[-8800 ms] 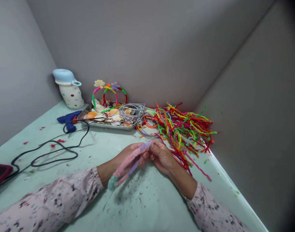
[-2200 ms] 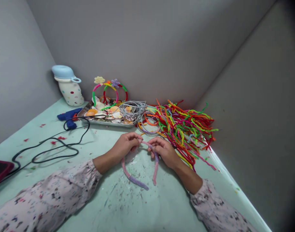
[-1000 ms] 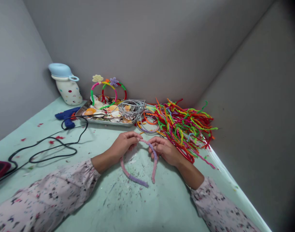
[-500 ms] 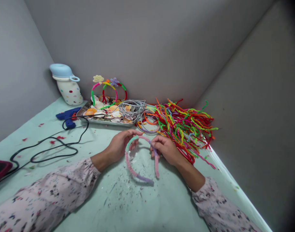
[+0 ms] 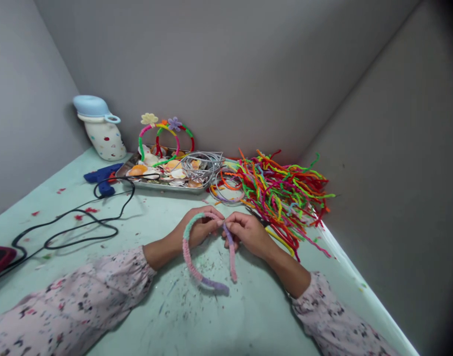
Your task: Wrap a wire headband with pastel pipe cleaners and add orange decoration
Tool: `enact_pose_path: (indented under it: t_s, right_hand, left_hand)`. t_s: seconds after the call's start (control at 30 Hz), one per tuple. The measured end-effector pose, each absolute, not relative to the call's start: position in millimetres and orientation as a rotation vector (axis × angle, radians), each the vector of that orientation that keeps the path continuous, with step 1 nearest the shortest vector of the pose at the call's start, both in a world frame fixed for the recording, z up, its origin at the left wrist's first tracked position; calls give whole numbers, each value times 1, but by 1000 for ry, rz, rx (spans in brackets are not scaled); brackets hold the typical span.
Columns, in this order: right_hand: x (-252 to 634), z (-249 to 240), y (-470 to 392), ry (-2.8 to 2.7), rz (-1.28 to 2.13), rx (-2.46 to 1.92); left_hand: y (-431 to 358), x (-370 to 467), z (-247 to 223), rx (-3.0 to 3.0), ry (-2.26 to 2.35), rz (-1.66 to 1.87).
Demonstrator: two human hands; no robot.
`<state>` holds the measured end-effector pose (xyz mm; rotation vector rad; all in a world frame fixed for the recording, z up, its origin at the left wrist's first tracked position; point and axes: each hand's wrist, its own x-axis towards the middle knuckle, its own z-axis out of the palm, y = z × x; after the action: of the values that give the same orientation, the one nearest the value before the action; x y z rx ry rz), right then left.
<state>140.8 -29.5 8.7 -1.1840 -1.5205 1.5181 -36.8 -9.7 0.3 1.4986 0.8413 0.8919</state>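
A curved headband (image 5: 188, 251) wrapped in fuzzy pink, mint and purple pipe cleaner hangs between my hands, its two ends pointing down toward me. My left hand (image 5: 201, 225) pinches it near the top, where a pink part meets a purple one. Right beside those fingertips, my right hand (image 5: 244, 230) grips the start of the purple part with thumb and forefinger. The fingertips of both hands almost meet. Whatever small detail lies between them is too small to make out.
Behind stands a metal tray (image 5: 167, 187) of shells, wire coils (image 5: 202, 165) and two finished-looking flower headbands (image 5: 177, 143). Loose pipe cleaners (image 5: 285, 188) pile at the right. A blue glue gun (image 5: 104, 178), black cable (image 5: 115, 217), bottle (image 5: 103, 138) and red-edged device (image 5: 0, 262) are left.
Both hands have come closer together and slightly toward me. The headband has shifted left and down, and my left fingers have closed on its top. A dark-tipped tool with a yellow handle now shows behind my right hand.
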Motion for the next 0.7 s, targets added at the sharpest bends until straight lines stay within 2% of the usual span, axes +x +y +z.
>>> enact_pose_path:
  t_s: [0.23, 0.4, 0.7]
  right_hand:
    - [140, 10, -31, -1546, 1460, -1211]
    - [140, 9, -33, -1624, 1263, -1282]
    - [141, 4, -32, -1691, 1193, -1306]
  left_hand:
    - [-12, -35, 6, 1435, 850, 897]
    - [-10, -38, -2, 1502, 876, 884]
    - [-7, -38, -14, 1568, 881, 899]
